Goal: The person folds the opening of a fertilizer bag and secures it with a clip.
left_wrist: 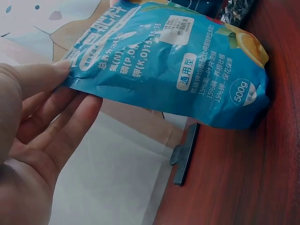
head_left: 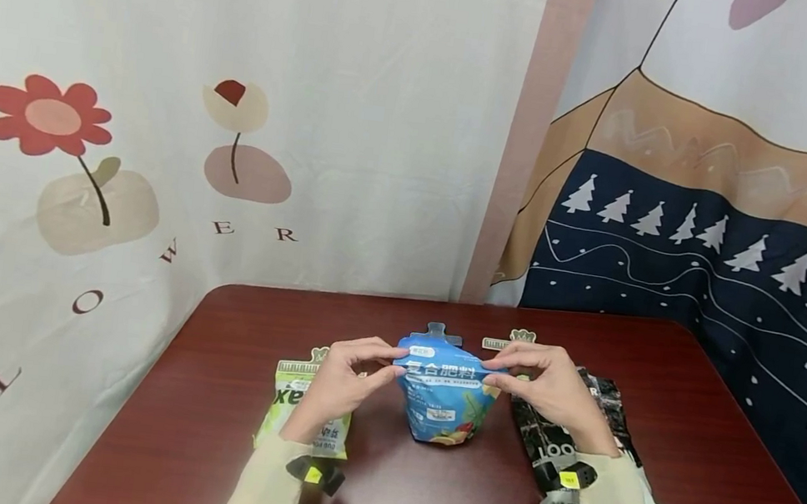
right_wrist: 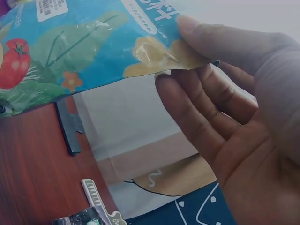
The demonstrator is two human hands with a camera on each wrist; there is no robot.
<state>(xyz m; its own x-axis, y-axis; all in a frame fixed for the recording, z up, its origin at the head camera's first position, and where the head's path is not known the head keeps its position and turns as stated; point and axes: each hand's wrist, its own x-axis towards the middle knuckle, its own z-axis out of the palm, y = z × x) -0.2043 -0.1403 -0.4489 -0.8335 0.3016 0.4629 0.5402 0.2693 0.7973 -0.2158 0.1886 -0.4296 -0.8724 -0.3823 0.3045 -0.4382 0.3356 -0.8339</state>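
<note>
A blue fertilizer bag stands upright at the middle of the table, its printed front facing me. My left hand pinches its upper left edge between thumb and fingers. On the opposite side, my right hand pinches the upper right edge the same way. The left wrist view shows the bag's lower part with a 500g mark, close to the tabletop. Behind the bag lies a dark bag clip, apart from it; the right wrist view shows this clip too.
A green snack bag with a pale clip lies left, partly behind my left arm. To the right is a black bag, partly under my right wrist. Another pale clip lies beyond it. Printed curtains hang behind the dark red table.
</note>
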